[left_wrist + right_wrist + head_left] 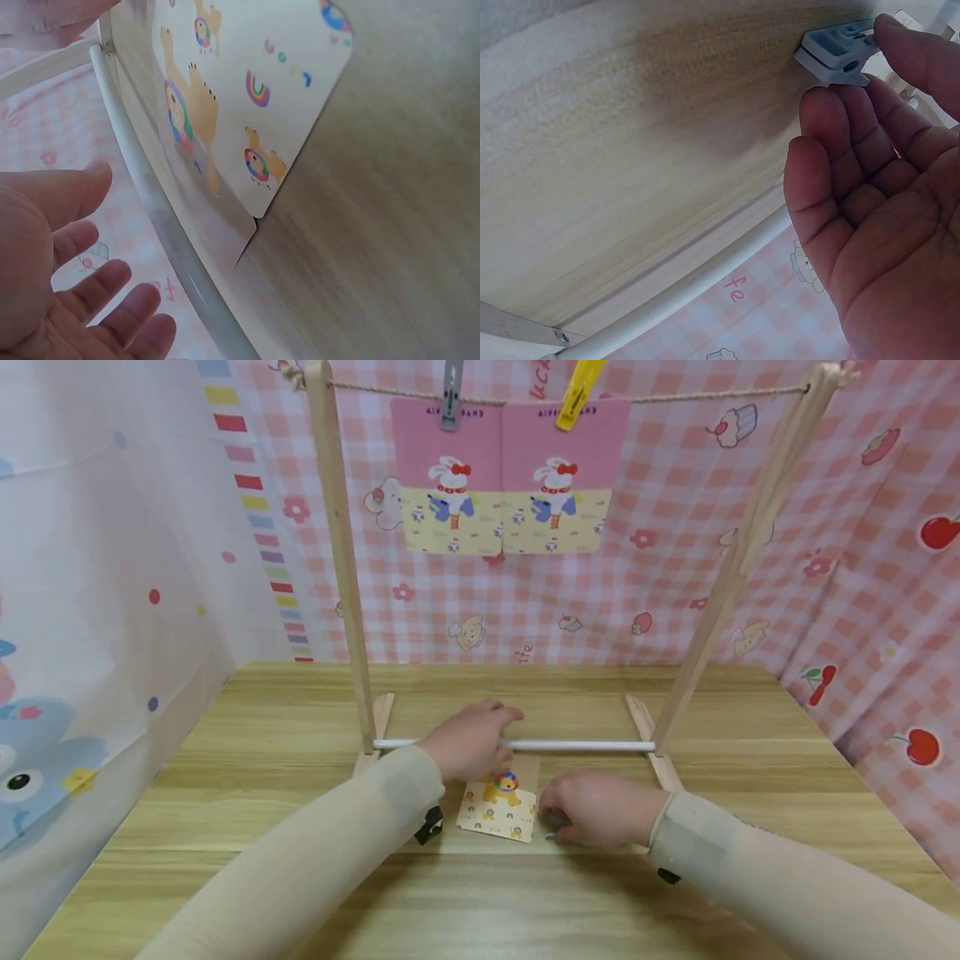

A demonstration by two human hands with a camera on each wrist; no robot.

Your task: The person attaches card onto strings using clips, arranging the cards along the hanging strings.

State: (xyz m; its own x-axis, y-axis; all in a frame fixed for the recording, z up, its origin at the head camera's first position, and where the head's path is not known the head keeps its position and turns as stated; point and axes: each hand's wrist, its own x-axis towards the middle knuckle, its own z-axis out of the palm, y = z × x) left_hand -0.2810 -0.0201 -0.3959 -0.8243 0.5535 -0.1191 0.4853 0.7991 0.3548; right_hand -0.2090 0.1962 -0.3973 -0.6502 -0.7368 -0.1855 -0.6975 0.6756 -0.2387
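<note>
A folded card with lion and rainbow prints (497, 814) lies on the wooden table; its two layers show at one corner in the left wrist view. Over its far edge my left hand (471, 742) hovers near the white rod, its fingers (101, 289) loosely spread with nothing between them. Just right of the card, my right hand (600, 808) pinches a grey-blue clothespin (832, 54) between thumb and fingers, close to the tabletop. In the head view that clothespin is mostly hidden by the hand.
A wooden frame (345, 577) with a white crossbar (577, 746) stands behind the hands. On its rope (712, 396) hang two pink-and-yellow rabbit cards (453, 518), held by a grey clothespin (452, 393) and a yellow clothespin (580, 393). Patterned cloth surrounds the table.
</note>
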